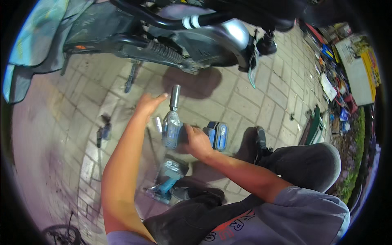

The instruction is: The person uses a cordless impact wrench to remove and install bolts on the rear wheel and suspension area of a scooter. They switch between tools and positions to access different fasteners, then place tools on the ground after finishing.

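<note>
My right hand (199, 141) is wrapped round the dark handle of a cordless impact wrench (171, 130). The wrench has a blue-grey body, and its blue and black battery (221, 136) shows beyond my hand. A long chrome socket (175, 96) sits on its nose, pointing away from me. Beside the socket is my left hand (148, 107), one finger stretched toward it; whether it touches is unclear, and the other fingers are partly hidden. A smaller silver socket (159, 124) shows just left of the wrench body. By my feet lies a teal and black cordless tool (166, 184).
A dark scooter (196, 45) stands across the far side, its kickstand (130, 77) on the paving (241, 106). A dark tool with a long thin rod (100, 136) lies at left. Assorted clutter (330, 81) lines the right, near a green piece (312, 124). A bicycle wheel (61, 234) shows lower left.
</note>
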